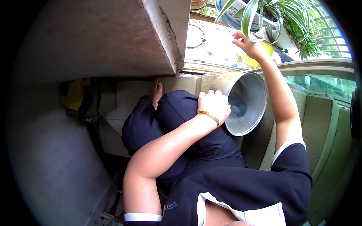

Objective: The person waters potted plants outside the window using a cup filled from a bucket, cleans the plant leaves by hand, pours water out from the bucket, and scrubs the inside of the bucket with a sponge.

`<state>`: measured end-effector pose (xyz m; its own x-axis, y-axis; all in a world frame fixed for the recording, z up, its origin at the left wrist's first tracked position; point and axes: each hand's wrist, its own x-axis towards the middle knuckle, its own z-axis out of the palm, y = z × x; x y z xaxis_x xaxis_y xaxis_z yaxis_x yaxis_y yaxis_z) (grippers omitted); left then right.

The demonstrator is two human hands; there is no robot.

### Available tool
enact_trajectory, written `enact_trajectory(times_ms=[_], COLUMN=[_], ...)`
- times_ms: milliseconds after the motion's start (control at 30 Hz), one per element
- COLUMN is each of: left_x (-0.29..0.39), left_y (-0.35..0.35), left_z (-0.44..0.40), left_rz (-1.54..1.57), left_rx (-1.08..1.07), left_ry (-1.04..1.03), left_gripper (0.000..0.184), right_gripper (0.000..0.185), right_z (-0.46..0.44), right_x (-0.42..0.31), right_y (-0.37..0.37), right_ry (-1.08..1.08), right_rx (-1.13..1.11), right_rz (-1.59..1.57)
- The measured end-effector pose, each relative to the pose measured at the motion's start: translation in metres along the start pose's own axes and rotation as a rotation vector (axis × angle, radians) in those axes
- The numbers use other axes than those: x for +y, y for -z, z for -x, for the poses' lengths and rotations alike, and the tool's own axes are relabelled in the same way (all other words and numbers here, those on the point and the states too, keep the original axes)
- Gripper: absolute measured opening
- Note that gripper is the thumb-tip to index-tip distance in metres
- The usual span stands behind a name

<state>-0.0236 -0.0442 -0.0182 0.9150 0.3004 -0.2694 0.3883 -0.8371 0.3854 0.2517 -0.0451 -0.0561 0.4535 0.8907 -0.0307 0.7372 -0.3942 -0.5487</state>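
My left hand (213, 107), with a gold bracelet at the wrist, is closed on the near side of a grey metal bucket (253, 109). The bucket is tilted, its mouth facing right, and a darker patch that may be water shows inside. My right hand (247, 43) reaches up over the bright ledge, just below a spider plant (250, 19). Its fingers are partly bent and apart, with nothing visible in them. A leaf hangs close over the hand; I cannot tell whether they touch. The plant grows in a white and blue pot (235, 15).
A rough-edged wall (113, 37) juts in at upper left. Window frame (309, 66) and green glass (320, 84) run along the right. Behind my right hand sits something yellow (250, 60). A yellow and dark bag (81, 98) lies at left. A metal grille (332, 37) stands outside.
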Motion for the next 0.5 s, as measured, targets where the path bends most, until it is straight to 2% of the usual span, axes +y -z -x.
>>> enact_trajectory(times_ms=[33,100,167,233,267,300,367,433,500], left_x=[-0.001,-0.001,-0.001,-0.002,-0.001,-0.002,-0.002,-0.003,-0.002], left_y=[0.0,-0.001,-0.001,-0.002,-0.003,-0.003,-0.004,-0.004,-0.001], left_z=[0.0,0.0,0.0,0.0,-0.001,-0.001,-0.002,-0.002,-0.003], left_rz=[0.0,-0.001,-0.002,-0.002,0.0,0.003,0.007,0.011,0.004], left_rx=[0.008,0.013,0.02,0.027,0.023,0.035,0.047,0.072,0.051], left_ry=[-0.002,-0.004,-0.006,-0.002,-0.006,-0.003,-0.003,-0.009,-0.009], left_gripper=[0.028,0.028,0.028,0.028,0.028,0.028,0.028,0.028,0.028], right_gripper=[0.037,0.035,0.045,0.055,0.064,0.064,0.056,0.047,0.039], right_z=[0.002,0.01,0.025,0.042,0.053,0.067,0.097,0.131,0.163], right_x=[-0.001,-0.001,0.011,0.01,0.008,-0.006,-0.036,-0.036,-0.035], right_y=[0.0,0.002,0.002,0.006,0.01,0.015,0.021,0.0,-0.024], right_ry=[-0.004,-0.153,-0.063,0.191,0.056,0.051,0.116,0.12,0.123], right_rx=[0.0,0.127,0.249,0.428,0.359,0.358,0.624,0.767,0.587], right_rz=[0.0,0.093,0.166,0.369,0.151,0.153,-0.052,-0.2,-0.183])
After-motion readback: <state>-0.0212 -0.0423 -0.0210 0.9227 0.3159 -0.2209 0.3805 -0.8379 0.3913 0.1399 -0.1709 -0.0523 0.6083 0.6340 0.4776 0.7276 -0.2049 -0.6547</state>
